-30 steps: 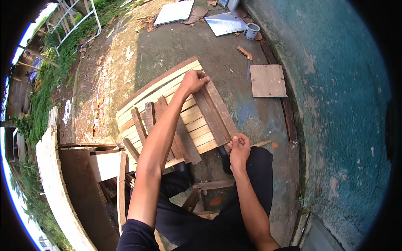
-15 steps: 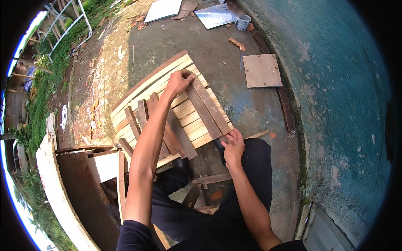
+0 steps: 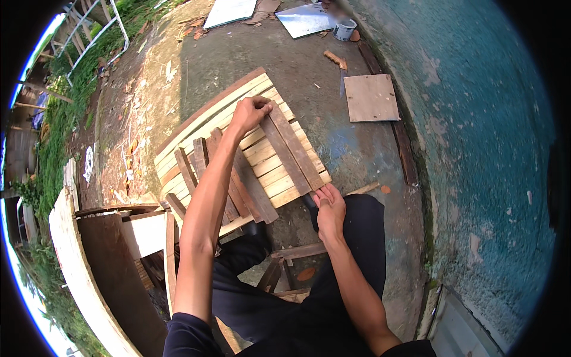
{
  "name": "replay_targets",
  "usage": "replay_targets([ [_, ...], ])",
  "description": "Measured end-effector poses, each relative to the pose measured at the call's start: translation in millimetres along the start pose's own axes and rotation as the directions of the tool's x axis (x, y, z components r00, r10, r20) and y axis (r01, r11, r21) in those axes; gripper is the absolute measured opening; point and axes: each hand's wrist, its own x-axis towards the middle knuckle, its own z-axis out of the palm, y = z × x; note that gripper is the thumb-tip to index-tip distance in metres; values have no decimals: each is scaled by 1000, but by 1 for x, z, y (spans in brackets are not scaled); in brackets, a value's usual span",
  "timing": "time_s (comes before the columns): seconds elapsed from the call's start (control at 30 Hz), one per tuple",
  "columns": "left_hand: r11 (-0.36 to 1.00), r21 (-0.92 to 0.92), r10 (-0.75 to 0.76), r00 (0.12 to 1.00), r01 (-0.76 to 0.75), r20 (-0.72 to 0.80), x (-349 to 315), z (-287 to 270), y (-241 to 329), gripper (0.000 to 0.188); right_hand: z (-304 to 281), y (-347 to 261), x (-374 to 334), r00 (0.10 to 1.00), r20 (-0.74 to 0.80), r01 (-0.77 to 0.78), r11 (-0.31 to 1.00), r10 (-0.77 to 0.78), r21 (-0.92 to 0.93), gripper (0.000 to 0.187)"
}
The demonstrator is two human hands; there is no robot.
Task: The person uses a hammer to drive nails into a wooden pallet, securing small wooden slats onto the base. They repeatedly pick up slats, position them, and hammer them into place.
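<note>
- Head view: the left grip (image 3: 251, 113) pinches the outer strip (image 3: 295, 144) at its far end, on the right of the board (image 3: 266, 166).
- The right grip (image 3: 331, 215) touches its near end; whether it grasps, I cannot tell.
- Loose strips (image 3: 256, 185) overhanging the board's near edge could slide off if it tilts.
- Uneven pressure could skew the outer strip.

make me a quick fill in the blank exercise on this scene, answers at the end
The left hand holds the far end of a brown strip, while the right hand touches its ____ end. In shade, the strip is ____ than the slats of the panel beneath it. In the picture, the square board lies to the ____ of that panel.

Missing words: near; darker; right.
</note>
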Motion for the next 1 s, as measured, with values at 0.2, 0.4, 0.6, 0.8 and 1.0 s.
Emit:
replay_targets([
  [0.2, 999, 6, 50, 998, -50, -38, -6, 1, -2, 35, -2, 8, 7, 1000, 19, 0, 999, 1, -54, 44],
  [0.4, 966, -235, 49, 964, -113, -262, -62, -21, 1, 38, 4, -1, -11, 959, -56, 229, 876, -277, -426, 49],
  [0.6, 960, -265, -194, 900, 92, -391, -208, -60, -57, 29, 21, -17, -46, 655, 467, 755, 483, -594, -444, 31],
  [0.8, 923, -147, -382, 790, 357, -479, -272, -19, -100, 60, 77, 35, -39, 687, 661, 721, 173, -302, -671, 58],
  [1.0, 946, -178, -325, 808, 272, -491, -266, -1, -119, 56, 87, 41, -18, 784, 616, 617, 193, -74, -763, 60],
])
